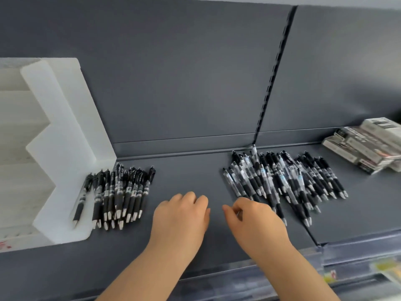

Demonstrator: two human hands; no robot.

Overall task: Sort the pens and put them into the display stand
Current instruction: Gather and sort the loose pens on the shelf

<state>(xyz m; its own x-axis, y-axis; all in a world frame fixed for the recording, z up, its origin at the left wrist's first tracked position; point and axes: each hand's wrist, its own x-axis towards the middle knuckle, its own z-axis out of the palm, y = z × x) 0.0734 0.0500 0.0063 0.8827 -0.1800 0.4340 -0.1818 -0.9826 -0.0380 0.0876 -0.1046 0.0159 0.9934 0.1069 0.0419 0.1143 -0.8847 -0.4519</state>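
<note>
So, head view: both hands are down on a dark grey shelf (191, 174), in the gap between two batches of black click pens. The left batch of pens (121, 192) lies just beside the white display stand (65, 127), fairly tidy, tips pointing toward the person, and its leftmost pen sits right against the stand's stepped side wall. The right pile of pens (282, 181) is bigger and messier, with pens overlapping each other at angles, and its far end reaches the foot of the grey back panel (173, 83).

The left hand (180, 216) sits knuckles up with the fingers loosely curled down toward the shelf, and nothing shows in it. The right hand (256, 218) is at the near-left edge of the right pile, with thumb and fingers drawn close together. It's blurry there, so I can't tell whether it's actually pinching a pen.

Some stacked boxes (364, 146) sit at the far right of the shelf, and a black slotted upright (273, 79) runs up the back panel.
</note>
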